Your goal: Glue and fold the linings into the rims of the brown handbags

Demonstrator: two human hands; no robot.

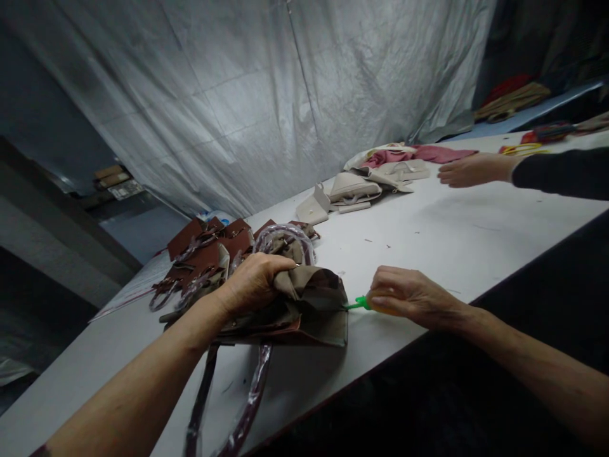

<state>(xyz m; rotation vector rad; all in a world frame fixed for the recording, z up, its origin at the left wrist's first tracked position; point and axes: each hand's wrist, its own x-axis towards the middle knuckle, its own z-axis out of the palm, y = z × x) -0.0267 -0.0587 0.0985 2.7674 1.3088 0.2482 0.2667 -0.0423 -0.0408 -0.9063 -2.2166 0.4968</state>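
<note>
My left hand (257, 276) is closed on the brown lining of a handbag (328, 324), which lies on its side near the table's front edge. Its plastic-wrapped handles (254, 397) hang toward me. In my right hand (413, 293) is a small squeeze bottle (386, 303), yellowish-orange where it shows between the fingers. Its green nozzle (358, 303) points left, and the tip is at the bag's open edge. Whether the tip touches the lining I cannot tell. Most of the bottle is hidden by my fingers.
Several reddish-brown bags (214, 244) are heaped behind my left hand. Cream bag pieces (356, 189) and pink cloth (442, 153) lie farther back on the white table (428, 254). Another person's hand (476, 170) reaches in from the right. A silvery sheet (266, 95) hangs behind the table.
</note>
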